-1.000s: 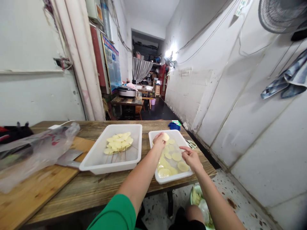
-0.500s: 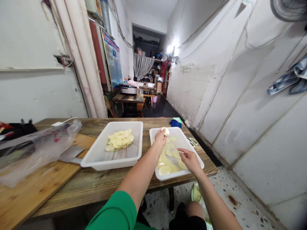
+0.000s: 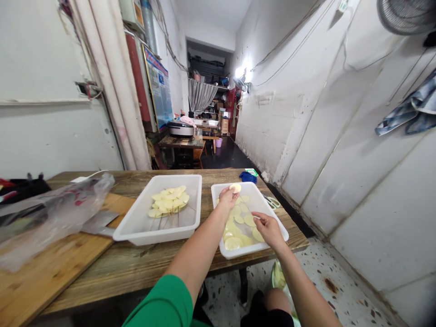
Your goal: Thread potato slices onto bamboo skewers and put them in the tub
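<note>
My left hand (image 3: 227, 198) pinches a pale potato slice (image 3: 235, 187) above the right white tray (image 3: 269, 212). That tray holds several loose potato slices (image 3: 238, 227). My right hand (image 3: 269, 228) hovers over the tray's near right part, its fingers closed in a pinch on what looks like a thin skewer, too fine to make out. The left white tray (image 3: 136, 225) holds skewered potato slices (image 3: 169, 202) with their sticks pointing toward me.
A wooden cutting board (image 3: 44, 268) lies on the wooden table (image 3: 136, 268), with a cleaver (image 3: 98, 223) and a plastic bag (image 3: 51, 213) on it. Scissors (image 3: 272, 202) and a blue cloth (image 3: 248, 176) lie by the right wall. A bowl (image 3: 279, 277) sits on the floor below.
My left hand lifted the slice a little and shifted it toward the tray's far edge. My right hand moved slightly nearer and down. The camera view wobbled.
</note>
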`<state>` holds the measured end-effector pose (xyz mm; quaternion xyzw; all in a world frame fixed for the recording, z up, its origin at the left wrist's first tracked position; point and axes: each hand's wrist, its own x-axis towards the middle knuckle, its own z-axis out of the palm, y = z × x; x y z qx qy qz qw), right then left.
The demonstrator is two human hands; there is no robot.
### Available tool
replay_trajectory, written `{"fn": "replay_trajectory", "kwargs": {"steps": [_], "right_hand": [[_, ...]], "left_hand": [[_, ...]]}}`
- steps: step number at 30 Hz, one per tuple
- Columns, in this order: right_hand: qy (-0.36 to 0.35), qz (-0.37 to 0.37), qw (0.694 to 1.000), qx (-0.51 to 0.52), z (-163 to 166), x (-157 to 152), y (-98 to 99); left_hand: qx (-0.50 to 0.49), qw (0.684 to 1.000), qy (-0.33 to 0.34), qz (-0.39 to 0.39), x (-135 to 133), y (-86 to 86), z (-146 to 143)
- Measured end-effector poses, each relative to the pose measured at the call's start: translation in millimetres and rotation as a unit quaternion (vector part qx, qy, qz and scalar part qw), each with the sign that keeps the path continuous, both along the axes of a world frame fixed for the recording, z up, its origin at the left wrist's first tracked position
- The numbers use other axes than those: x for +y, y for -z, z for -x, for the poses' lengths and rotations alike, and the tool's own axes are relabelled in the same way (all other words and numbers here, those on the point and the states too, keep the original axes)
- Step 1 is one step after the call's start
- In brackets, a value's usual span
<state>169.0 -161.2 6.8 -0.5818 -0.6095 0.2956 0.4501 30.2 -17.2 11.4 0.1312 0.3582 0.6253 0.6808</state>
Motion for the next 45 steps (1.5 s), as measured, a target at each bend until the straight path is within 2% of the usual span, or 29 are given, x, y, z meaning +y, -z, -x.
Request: {"fn": "replay_trajectory", "kwargs": {"steps": [5, 11, 18, 26, 34, 36, 41, 45], "right_hand": [[0.001, 0.006, 1.000, -0.003, -0.1, 0.5, -0.2], [0.005, 0.004, 1.000, -0.014, 0.3, 0.1, -2.0], [0.016, -0.006, 1.000, -0.003, 1.0, -0.7, -3.6], [0.020, -0.014, 1.000, 0.000, 0.7, 0.0, -3.0], [0.027, -0.011, 1.000, -0.012, -0.4, 1.1, -1.9], [0.027, -0.017, 0.999, -0.010, -0.6, 0.9, -2.2], [0.030, -0.020, 0.999, -0.003, -1.4, 2.5, 0.5], [0.026, -0.022, 0.999, -0.005, -1.9, 5.2, 4.6]], "left_hand": [[0.101, 0.995, -0.018, 0.017, 2.5, 2.5, 0.6], [0.059, 0.998, -0.031, 0.014, 3.6, 1.1, 0.2], [0.139, 0.990, -0.034, 0.009, 3.0, 4.3, 0.3], [0.163, 0.985, -0.053, -0.014, 3.2, 5.0, -1.8], [0.304, 0.943, -0.076, -0.109, 4.6, 12.7, -1.8], [0.311, 0.939, -0.077, -0.122, 3.7, 12.9, -3.2], [0.276, 0.953, -0.053, -0.115, 0.3, 10.4, -7.4], [0.334, 0.928, -0.057, -0.153, -1.2, 9.4, -6.3]]}}
